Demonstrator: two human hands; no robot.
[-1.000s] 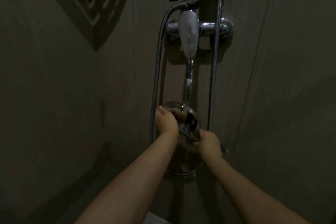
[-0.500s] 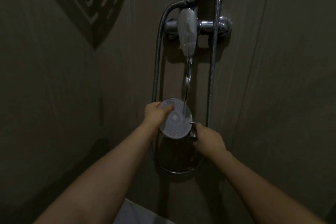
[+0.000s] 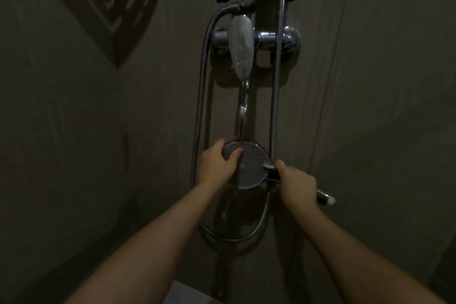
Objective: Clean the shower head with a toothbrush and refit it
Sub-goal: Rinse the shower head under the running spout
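A round shower head [image 3: 250, 168] faces me with its nozzle plate up, under a thin stream of water [image 3: 243, 108] falling from the tap spout. My left hand [image 3: 218, 163] grips the head's left rim, thumb lying across the plate. My right hand [image 3: 297, 184] holds a dark toothbrush [image 3: 324, 198] by its handle; the white end sticks out to the right. The bristle end [image 3: 269, 166] touches the plate's right edge.
The chrome mixer tap [image 3: 271, 39] with a white lever [image 3: 241, 43] is on the wall above. A metal hose [image 3: 201, 96] loops down the left and under my hands; a second hose [image 3: 277, 69] runs down the right. Tiled walls stand close on both sides.
The shower head turned from edge-on to plate facing me. My left thumb moved onto the plate. My right hand shifted right and now shows the toothbrush handle.
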